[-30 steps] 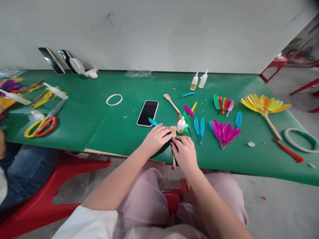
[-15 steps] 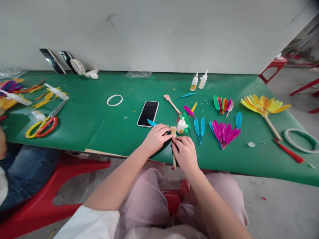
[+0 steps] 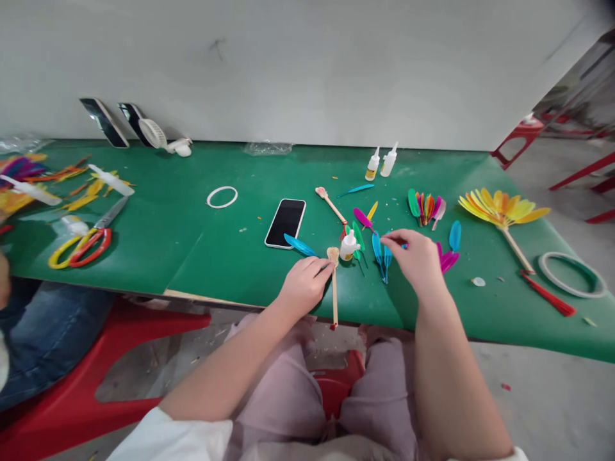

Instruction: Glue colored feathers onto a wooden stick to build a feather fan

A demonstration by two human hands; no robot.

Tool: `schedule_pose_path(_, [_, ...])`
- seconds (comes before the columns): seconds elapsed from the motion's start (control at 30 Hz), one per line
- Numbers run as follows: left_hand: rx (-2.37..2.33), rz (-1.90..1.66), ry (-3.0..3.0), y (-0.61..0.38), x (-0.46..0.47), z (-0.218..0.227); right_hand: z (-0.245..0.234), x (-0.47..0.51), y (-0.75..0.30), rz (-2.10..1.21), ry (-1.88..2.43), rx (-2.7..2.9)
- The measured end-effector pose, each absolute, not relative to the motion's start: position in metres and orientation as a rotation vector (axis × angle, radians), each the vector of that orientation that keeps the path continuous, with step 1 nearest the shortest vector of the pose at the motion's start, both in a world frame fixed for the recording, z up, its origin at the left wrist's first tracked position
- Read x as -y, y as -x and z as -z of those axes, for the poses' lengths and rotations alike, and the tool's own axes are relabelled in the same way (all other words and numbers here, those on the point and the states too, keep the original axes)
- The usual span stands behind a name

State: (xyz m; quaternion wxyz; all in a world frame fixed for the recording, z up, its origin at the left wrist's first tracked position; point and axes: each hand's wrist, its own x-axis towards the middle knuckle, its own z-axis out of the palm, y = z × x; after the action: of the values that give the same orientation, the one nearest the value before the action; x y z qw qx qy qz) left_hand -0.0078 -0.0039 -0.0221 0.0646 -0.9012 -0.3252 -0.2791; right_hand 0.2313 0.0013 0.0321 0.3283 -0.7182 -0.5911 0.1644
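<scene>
The table was covered in plain dark green. On it lay a black phone with a white edge, a pale tan stick tipped with red, and a white glue bottle with a yellow label. One blue feather was bright. The two other blue feathers lay by magenta feathers. The fan was yellow and orange, the ring white, and the scissors yellow and red.

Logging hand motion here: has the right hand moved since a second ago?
Yes. The right hand left the wooden stick and went right, past the small glue bottle, to the blue feathers.
</scene>
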Motion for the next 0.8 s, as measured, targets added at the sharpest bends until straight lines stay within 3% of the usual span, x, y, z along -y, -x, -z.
schedule_pose_path(0.1, [1.105, 0.918, 2.790, 0.000, 0.008, 0.016, -0.027, 0.000, -0.243, -0.352, 2.076, 1.460])
schedule_pose_path(0.3, [1.735, 1.242, 2.840, -0.034, -0.021, -0.006, -0.008, 0.014, -0.238, -0.539, 2.298, 1.620])
schedule_pose_path(0.43, [1.873, 1.102, 2.945, -0.057, -0.035, -0.012, -0.007, 0.019, -0.232, -0.480, 2.341, 1.690])
schedule_pose_path(0.6, [1.977, 1.426, 2.721, -0.051, -0.057, -0.026, -0.008, 0.020, -0.233, -0.432, 2.325, 1.711])
schedule_pose_path(0.8, [2.022, 1.330, 2.586, -0.031, -0.095, -0.020, -0.007, 0.019, -0.230, -0.422, 2.360, 1.675])
